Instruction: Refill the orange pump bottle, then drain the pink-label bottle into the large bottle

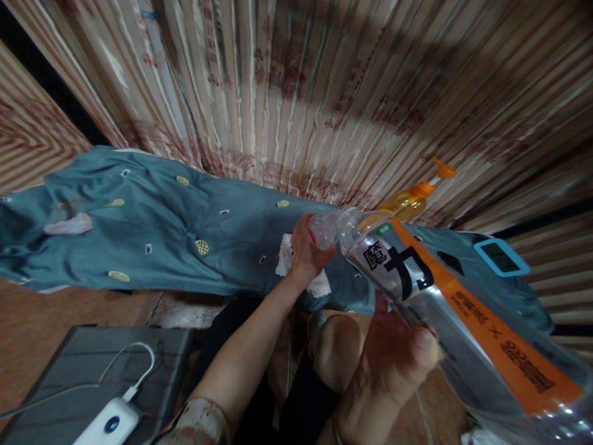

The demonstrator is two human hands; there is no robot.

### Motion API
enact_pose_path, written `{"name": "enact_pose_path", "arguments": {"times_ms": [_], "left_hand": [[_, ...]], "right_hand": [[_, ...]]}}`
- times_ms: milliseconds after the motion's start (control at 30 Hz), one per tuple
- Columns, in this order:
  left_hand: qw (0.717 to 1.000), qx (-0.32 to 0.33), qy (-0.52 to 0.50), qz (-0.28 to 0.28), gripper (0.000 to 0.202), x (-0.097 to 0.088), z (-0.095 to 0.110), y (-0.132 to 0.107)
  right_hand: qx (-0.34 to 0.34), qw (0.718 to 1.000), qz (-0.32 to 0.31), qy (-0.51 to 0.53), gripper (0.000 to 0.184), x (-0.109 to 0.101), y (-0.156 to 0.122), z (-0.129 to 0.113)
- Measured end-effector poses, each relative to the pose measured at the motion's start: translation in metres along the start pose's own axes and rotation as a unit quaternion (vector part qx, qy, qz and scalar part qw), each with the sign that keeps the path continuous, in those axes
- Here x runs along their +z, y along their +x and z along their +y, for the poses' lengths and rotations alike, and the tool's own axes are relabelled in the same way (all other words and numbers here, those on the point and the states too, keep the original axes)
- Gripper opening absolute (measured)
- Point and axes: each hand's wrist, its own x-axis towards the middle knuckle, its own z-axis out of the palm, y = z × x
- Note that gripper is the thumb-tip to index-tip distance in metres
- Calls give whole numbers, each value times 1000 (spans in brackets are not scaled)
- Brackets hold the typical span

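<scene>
A clear plastic bottle (440, 296) with an orange and white label lies tilted across the right of the view, its neck pointing up and left. My right hand (393, 364) is wrapped round the bottle's body from below, thumb on the label. My left hand (306, 247) is closed round the bottle's cap end (324, 230); the cap itself is mostly hidden by my fingers. Just beyond and under my left hand, a crumpled white tissue (319, 284) rests on the blue bedsheet (185, 235).
An amber pump bottle (410, 201) with an orange top stands behind the bottle neck. A blue-framed device (501, 256) lies on the sheet at right. A white power bank (111, 423) with a cable sits on a grey case (83, 364) at lower left. Patterned curtains (301, 93) hang behind.
</scene>
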Motion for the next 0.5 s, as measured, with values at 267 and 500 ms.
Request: {"name": "enact_pose_path", "arguments": {"times_ms": [267, 500], "left_hand": [[1000, -2, -4, 0, 83, -1, 1, 1], [1000, 3, -1, -7, 81, -1, 0, 0]], "right_hand": [[-17, 1000, -11, -16, 48, 3, 3, -2], [-10, 999, -20, -26, 40, 4, 1, -7]]}}
